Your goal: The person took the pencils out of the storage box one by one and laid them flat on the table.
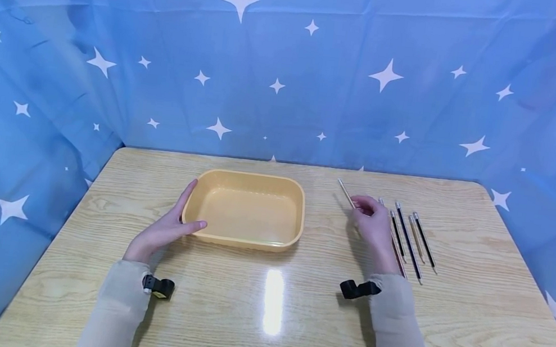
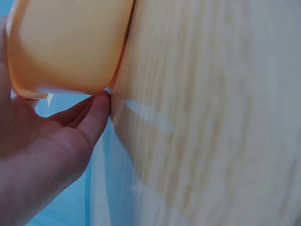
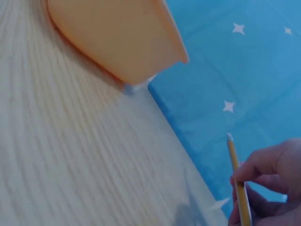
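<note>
On the wooden table stands a shallow yellow-orange plastic tray (image 1: pixel 243 215). My left hand (image 1: pixel 167 230) holds its left end, the thumb over the near rim and the other fingers along the outer side. In the left wrist view, fingertips (image 2: pixel 99 101) touch the tray's lower edge close to the tabletop. To the right of the tray, my right hand (image 1: pixel 374 226) pinches a yellow pencil (image 3: pixel 233 157) between thumb and fingers. The pencil's pale eraser end points up and away from the hand. Part of its lower length is hidden by the fingers.
Several pencils, including a dark one (image 1: pixel 409 241), lie side by side on the table just right of my right hand, some partly hidden by it. A blue curtain (image 1: pixel 290 56) with white stars surrounds the back and sides of the table (image 1: pixel 313 324).
</note>
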`<action>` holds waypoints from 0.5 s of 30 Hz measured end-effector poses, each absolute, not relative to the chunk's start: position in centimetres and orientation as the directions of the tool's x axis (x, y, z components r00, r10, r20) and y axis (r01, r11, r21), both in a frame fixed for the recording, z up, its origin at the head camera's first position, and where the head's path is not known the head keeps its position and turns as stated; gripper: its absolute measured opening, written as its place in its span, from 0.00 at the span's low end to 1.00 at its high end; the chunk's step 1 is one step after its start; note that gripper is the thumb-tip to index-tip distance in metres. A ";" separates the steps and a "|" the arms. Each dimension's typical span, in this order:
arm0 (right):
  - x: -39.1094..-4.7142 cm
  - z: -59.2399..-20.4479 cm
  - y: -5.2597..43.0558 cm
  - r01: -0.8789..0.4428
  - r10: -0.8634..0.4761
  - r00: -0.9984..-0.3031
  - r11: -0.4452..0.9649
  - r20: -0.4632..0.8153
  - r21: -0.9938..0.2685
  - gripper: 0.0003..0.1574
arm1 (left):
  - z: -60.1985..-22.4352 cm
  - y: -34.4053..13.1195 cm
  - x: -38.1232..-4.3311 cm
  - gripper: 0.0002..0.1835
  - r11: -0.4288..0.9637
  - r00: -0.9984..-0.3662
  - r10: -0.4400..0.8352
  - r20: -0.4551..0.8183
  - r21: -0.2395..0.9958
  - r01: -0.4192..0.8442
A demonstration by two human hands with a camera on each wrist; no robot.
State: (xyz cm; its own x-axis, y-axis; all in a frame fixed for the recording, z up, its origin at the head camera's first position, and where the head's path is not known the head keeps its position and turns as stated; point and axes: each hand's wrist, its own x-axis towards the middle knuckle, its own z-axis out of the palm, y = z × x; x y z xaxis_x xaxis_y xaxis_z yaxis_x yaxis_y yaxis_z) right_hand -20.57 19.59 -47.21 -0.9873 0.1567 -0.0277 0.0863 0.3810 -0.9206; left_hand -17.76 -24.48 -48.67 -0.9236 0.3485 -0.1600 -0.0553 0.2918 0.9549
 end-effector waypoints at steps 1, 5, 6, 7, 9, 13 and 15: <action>-20.5 -47.3 19.7 0.093 0.171 -0.985 0.376 -0.029 -0.922 0.21 | -48.7 -24.5 -17.8 0.51 0.292 -0.924 0.348 -0.159 0.955 -0.054; -20.2 -47.7 19.9 0.111 0.219 -0.976 0.414 -0.019 -0.904 0.19 | -48.7 -24.5 -17.8 0.51 0.300 -0.925 0.347 -0.157 0.953 -0.049; -20.1 -47.8 19.9 0.113 0.228 -0.974 0.432 -0.013 -0.895 0.18 | -48.7 -24.5 -17.8 0.51 0.303 -0.925 0.347 -0.157 0.952 -0.048; -20.0 -47.9 20.0 0.116 0.239 -0.971 0.451 -0.006 -0.885 0.17 | -48.6 -24.5 -17.8 0.51 0.306 -0.924 0.347 -0.158 0.951 -0.048; -19.8 -48.1 20.1 0.123 0.259 -0.966 0.479 0.006 -0.869 0.16 | -48.6 -24.5 -17.7 0.51 0.308 -0.924 0.348 -0.158 0.950 -0.047; -19.6 -48.4 20.4 0.138 0.301 -0.953 0.518 0.029 -0.844 0.14 | -48.6 -24.5 -17.7 0.51 0.314 -0.923 0.348 -0.162 0.948 -0.048; -19.5 -48.6 20.6 0.141 0.313 -0.949 0.543 0.044 -0.828 0.14 | -48.6 -24.4 -17.7 0.51 0.319 -0.923 0.347 -0.165 0.946 -0.050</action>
